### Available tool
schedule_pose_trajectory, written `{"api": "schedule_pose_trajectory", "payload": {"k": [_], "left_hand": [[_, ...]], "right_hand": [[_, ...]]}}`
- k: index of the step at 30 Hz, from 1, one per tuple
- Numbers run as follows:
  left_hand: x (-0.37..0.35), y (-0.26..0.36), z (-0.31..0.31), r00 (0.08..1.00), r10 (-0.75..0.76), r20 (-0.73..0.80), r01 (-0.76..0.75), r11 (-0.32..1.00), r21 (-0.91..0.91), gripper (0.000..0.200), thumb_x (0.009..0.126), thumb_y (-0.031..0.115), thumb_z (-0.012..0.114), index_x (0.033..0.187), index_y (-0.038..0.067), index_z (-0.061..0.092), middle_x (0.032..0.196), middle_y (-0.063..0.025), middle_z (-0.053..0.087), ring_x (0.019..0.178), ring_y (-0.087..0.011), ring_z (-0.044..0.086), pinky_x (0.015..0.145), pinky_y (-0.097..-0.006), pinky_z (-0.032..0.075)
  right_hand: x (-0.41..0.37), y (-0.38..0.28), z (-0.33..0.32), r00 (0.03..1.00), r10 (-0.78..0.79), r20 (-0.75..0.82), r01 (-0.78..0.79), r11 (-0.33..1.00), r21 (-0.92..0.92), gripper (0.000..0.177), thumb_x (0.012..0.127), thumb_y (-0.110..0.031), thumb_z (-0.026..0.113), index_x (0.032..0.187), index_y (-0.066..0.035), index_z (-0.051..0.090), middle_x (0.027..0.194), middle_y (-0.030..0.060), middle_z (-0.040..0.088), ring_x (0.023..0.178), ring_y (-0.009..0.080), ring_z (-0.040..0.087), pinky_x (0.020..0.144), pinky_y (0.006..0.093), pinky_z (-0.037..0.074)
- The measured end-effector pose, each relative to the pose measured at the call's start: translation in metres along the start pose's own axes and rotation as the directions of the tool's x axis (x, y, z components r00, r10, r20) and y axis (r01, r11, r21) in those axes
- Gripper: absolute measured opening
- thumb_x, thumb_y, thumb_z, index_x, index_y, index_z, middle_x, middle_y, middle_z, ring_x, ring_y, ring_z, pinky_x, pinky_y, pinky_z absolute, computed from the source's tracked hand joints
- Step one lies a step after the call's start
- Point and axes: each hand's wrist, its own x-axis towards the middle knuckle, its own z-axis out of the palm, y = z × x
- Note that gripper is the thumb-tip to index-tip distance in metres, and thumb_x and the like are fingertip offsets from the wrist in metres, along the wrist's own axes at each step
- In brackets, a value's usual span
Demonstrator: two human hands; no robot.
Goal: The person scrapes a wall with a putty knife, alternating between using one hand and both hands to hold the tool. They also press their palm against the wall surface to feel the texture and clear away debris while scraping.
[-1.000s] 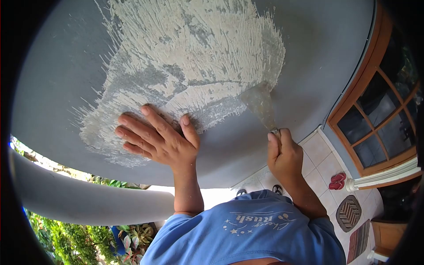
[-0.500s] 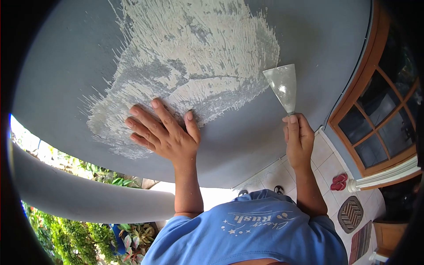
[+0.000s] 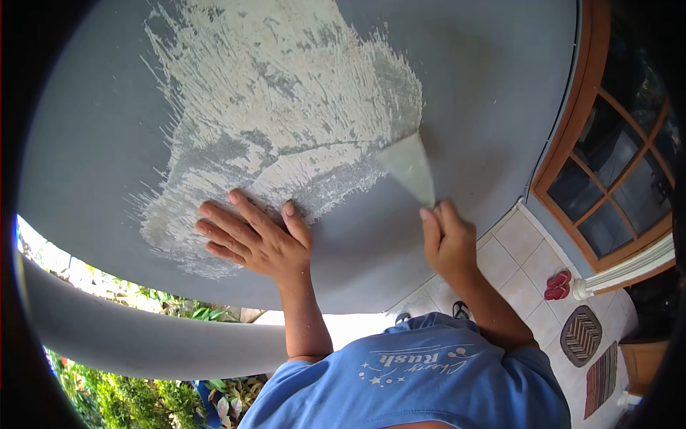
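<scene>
In front of me stands a grey wall (image 3: 486, 93) with a large rough patch (image 3: 286, 86) of scraped, whitish surface. My left hand (image 3: 261, 239) lies flat with fingers spread on the patch's lower part. Gripped by its handle in my right hand (image 3: 451, 239) is a putty knife (image 3: 411, 166) with a wide, pale-smeared blade. The blade's edge meets the lower right border of the patch, tilted up to the left. My fingers hide most of the handle.
A wood-framed glass window (image 3: 614, 179) is on the right. Below lie a tiled floor (image 3: 518, 243), red slippers (image 3: 557, 284), an oval mat (image 3: 581, 336) and a striped mat (image 3: 601, 380). A grey rounded column (image 3: 157, 343) and green plants (image 3: 128, 400) are at lower left.
My right hand has moved left and slightly down with the putty knife, bringing the blade onto the patch's edge. My left hand stays flat on the wall. The view has shifted a little.
</scene>
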Motion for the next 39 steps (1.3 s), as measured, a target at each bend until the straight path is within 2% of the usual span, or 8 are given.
{"api": "schedule_pose_trajectory", "payload": {"k": [2, 5, 8, 11, 14, 22, 35, 39], "left_hand": [[0.000, 0.000, 0.000, 1.000, -0.003, -0.002, 0.003, 1.000, 0.005, 0.071, 0.101, 0.054, 0.027, 0.151, 0.006, 0.034, 0.157, -0.0277, 0.023, 0.148, -0.0449, 0.013, 0.119, -0.0533, 0.000], [0.000, -0.001, -0.002, 1.000, -0.002, 0.010, 0.002, 1.000, -0.011, 0.070, 0.101, 0.054, 0.027, 0.151, 0.006, 0.035, 0.157, -0.0276, 0.024, 0.148, -0.0449, 0.013, 0.119, -0.0535, 0.001], [-0.005, -0.003, -0.002, 1.000, 0.019, 0.009, -0.019, 1.000, 0.002, 0.069, 0.101, 0.054, 0.028, 0.151, 0.007, 0.036, 0.156, -0.0278, 0.025, 0.148, -0.0451, 0.014, 0.120, -0.0537, 0.002], [-0.008, -0.004, 0.001, 1.000, 0.023, -0.005, -0.023, 1.000, 0.014, 0.068, 0.101, 0.053, 0.028, 0.151, 0.007, 0.036, 0.156, -0.0283, 0.026, 0.148, -0.0455, 0.015, 0.120, -0.0540, 0.003], [-0.009, -0.005, 0.000, 1.000, 0.025, -0.012, -0.024, 0.999, 0.021, 0.068, 0.101, 0.052, 0.028, 0.151, 0.007, 0.035, 0.155, -0.0291, 0.026, 0.147, -0.0459, 0.016, 0.120, -0.0540, 0.004], [-0.008, -0.004, 0.003, 0.999, 0.029, -0.033, -0.028, 0.999, 0.022, 0.068, 0.101, 0.052, 0.028, 0.151, 0.007, 0.035, 0.155, -0.0292, 0.027, 0.147, -0.0456, 0.017, 0.120, -0.0536, 0.004], [-0.008, -0.004, 0.001, 0.999, 0.031, -0.018, -0.031, 0.999, 0.026, 0.069, 0.101, 0.053, 0.027, 0.152, 0.007, 0.034, 0.156, -0.0280, 0.025, 0.148, -0.0450, 0.015, 0.120, -0.0533, 0.004], [-0.007, -0.003, 0.004, 0.999, 0.027, -0.026, -0.026, 0.999, 0.029, 0.069, 0.101, 0.053, 0.026, 0.152, 0.007, 0.033, 0.156, -0.0282, 0.024, 0.148, -0.0455, 0.015, 0.119, -0.0540, 0.004]], "right_hand": [[-0.018, 0.002, 0.005, 0.999, -0.048, 0.012, 0.048, 0.999, -0.014, 0.017, 0.094, -0.018, 0.064, 0.088, -0.003, 0.056, 0.064, 0.0099, 0.057, 0.049, 0.0222, 0.057, 0.048, 0.0318, 0.044], [-0.001, -0.011, -0.019, 0.979, 0.191, 0.071, -0.202, 0.954, 0.223, 0.017, 0.096, -0.018, 0.062, 0.092, -0.003, 0.057, 0.066, 0.0074, 0.056, 0.051, 0.0161, 0.053, 0.049, 0.0285, 0.042], [0.029, -0.010, -0.029, 0.972, 0.232, 0.033, -0.217, 0.840, 0.498, 0.017, 0.098, -0.017, 0.059, 0.096, -0.001, 0.056, 0.067, 0.0054, 0.054, 0.053, 0.0114, 0.049, 0.051, 0.0256, 0.040], [0.037, -0.003, -0.025, 0.958, 0.258, 0.127, -0.287, 0.840, 0.460, 0.015, 0.098, -0.014, 0.056, 0.098, 0.001, 0.054, 0.065, 0.0054, 0.053, 0.052, 0.0110, 0.050, 0.050, 0.0252, 0.039], [0.019, -0.001, -0.005, 0.991, 0.134, 0.003, -0.130, 0.951, 0.281, 0.012, 0.098, -0.011, 0.055, 0.097, 0.001, 0.054, 0.064, 0.0056, 0.053, 0.052, 0.0103, 0.050, 0.050, 0.0255, 0.039], [0.028, -0.005, -0.018, 0.976, 0.216, 0.028, -0.213, 0.920, 0.330, 0.021, 0.102, -0.017, 0.051, 0.086, -0.003, 0.051, 0.056, -0.0005, 0.044, 0.047, 0.0058, 0.041, 0.045, 0.0250, 0.033], [0.031, -0.005, -0.023, 0.977, 0.205, 0.061, -0.214, 0.937, 0.276, 0.019, 0.098, -0.014, 0.057, 0.084, -0.002, 0.052, 0.055, 0.0026, 0.046, 0.045, 0.0088, 0.045, 0.045, 0.0262, 0.036], [0.022, -0.006, -0.010, 0.999, 0.045, -0.008, -0.044, 0.992, 0.122, 0.019, 0.098, -0.013, 0.056, 0.083, -0.002, 0.050, 0.055, 0.0054, 0.048, 0.043, 0.0178, 0.053, 0.044, 0.0290, 0.039]]}}
